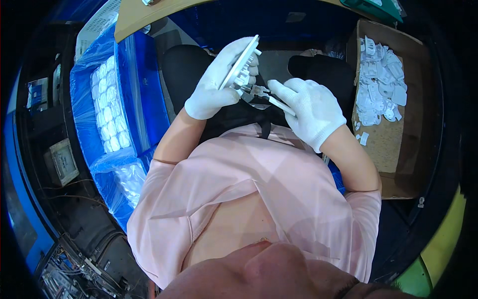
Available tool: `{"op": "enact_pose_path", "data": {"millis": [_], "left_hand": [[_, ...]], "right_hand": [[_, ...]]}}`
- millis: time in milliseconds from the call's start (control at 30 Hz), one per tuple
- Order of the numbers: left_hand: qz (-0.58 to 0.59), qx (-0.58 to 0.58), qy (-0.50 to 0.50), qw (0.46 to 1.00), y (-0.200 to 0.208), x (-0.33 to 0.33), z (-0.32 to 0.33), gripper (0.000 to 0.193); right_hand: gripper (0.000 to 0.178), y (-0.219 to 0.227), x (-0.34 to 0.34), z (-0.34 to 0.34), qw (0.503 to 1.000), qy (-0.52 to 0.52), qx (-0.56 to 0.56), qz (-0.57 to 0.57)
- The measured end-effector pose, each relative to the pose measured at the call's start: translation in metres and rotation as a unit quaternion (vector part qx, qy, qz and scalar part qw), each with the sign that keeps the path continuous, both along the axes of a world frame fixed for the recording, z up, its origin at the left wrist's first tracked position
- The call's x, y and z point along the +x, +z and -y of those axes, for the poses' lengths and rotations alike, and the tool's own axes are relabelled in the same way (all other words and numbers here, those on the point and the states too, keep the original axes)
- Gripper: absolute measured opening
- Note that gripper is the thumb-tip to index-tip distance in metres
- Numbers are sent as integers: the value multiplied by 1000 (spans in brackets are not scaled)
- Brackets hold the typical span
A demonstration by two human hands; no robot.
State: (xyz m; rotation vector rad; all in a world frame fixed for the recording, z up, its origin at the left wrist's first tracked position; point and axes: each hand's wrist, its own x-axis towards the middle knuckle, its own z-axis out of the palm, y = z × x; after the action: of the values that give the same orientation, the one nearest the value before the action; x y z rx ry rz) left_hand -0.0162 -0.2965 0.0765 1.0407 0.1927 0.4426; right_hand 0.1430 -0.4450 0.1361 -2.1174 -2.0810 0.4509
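My left hand [217, 82], in a white knit glove, is closed round the edge of a white moulded plastic part [240, 65]. The part is held tilted, its small pegs and ribs facing right. In my right hand [313, 105], also gloved, is a pair of nippers [260, 91] with pale handles. Their dark metal tip reaches the lower inner side of the part, close to my left thumb. Whether the jaws touch a peg I cannot make out. Both hands are above my lap.
On the left stands a blue crate [142, 89] lined with blue plastic, holding rows of wrapped white pieces [109, 107]. At the right, a cardboard box [416, 124] holds a heap of loose white plastic parts [378, 82]. A tan table edge [149, 17] crosses the top.
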Motion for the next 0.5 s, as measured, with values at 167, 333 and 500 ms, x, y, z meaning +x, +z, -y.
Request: {"op": "enact_pose_path", "data": {"millis": [167,333,500], "left_hand": [[-3,27,11,1000,1,2,2,88],[-25,-14,18,999,1,4,5,81],[-59,-1,24,998,-7,8,4,73]], "right_hand": [[43,6,-5,-2,999,0,-29,34],[40,2,-17,-6,989,-1,-107,100],[33,1,-19,-8,980,24,-144,134]]}}
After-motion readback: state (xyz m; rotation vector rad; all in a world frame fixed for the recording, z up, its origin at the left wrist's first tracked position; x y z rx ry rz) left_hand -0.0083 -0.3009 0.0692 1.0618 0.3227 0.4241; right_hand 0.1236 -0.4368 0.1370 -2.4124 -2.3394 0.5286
